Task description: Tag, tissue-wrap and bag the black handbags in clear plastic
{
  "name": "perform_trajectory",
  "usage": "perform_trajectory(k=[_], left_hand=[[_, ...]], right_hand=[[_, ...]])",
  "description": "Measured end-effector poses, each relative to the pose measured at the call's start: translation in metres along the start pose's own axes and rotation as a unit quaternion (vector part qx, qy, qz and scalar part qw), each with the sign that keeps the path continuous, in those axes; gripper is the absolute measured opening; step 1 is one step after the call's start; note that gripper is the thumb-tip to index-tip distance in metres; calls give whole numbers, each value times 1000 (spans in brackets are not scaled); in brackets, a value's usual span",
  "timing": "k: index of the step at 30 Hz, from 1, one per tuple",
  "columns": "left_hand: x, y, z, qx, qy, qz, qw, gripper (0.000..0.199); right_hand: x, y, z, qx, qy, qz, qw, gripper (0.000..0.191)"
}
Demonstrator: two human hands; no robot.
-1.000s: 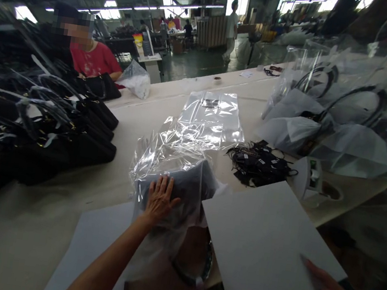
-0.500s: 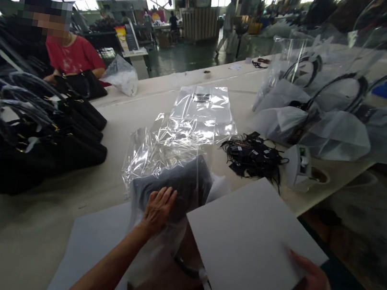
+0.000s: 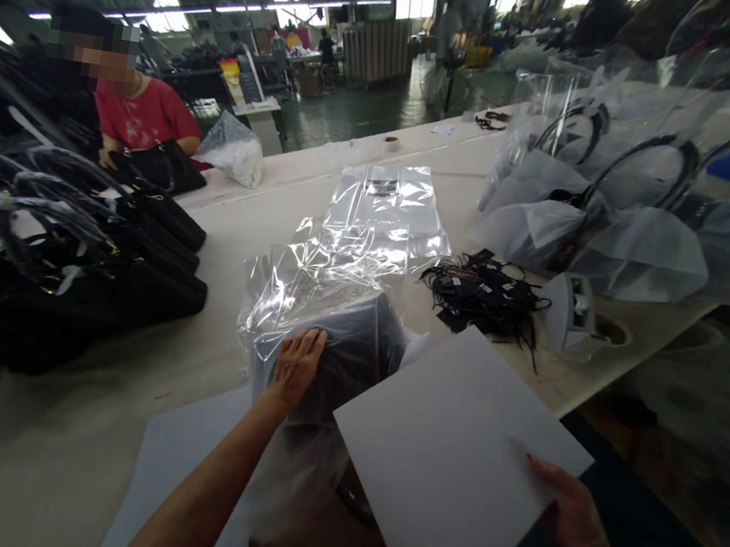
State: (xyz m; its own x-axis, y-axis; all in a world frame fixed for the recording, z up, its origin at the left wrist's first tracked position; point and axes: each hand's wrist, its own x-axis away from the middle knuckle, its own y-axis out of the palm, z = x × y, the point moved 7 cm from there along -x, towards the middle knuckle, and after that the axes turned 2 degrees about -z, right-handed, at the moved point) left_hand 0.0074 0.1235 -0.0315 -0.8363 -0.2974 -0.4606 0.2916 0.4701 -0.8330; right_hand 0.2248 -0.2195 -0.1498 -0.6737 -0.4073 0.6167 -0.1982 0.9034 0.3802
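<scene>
My right hand pinches a stiff white sheet of board by its right edge, thumb on top and fingers hidden beneath. The sheet is held tilted at the lower right. My left hand lies on a dark handbag covered in clear plastic, its fingers resting on the bag's side. Below the sheet's left corner, part of a dark looped handle shows. Clear plastic bags lie just beyond the handbag. Another white sheet is on the table beneath my left forearm.
Black handbags stand in rows at left. Black tags with strings lie in a heap near a white tape dispenser. Plastic-wrapped bags fill the right side. Across the table, a person in red handles a black bag.
The white sheet and my right hand have shifted slightly left. My left hand has slid a little up and left on the handbag. The view has shifted slightly.
</scene>
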Motion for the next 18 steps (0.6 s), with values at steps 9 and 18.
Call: perform_trajectory(k=[9, 18], left_hand=[[-17, 2, -5, 23, 5, -29, 999, 25], [-39, -22, 0, 62, -1, 7, 998, 23]], right_hand=[[3, 27, 11, 39, 37, -76, 996, 35], [6, 128, 56, 110, 124, -306, 937, 34]])
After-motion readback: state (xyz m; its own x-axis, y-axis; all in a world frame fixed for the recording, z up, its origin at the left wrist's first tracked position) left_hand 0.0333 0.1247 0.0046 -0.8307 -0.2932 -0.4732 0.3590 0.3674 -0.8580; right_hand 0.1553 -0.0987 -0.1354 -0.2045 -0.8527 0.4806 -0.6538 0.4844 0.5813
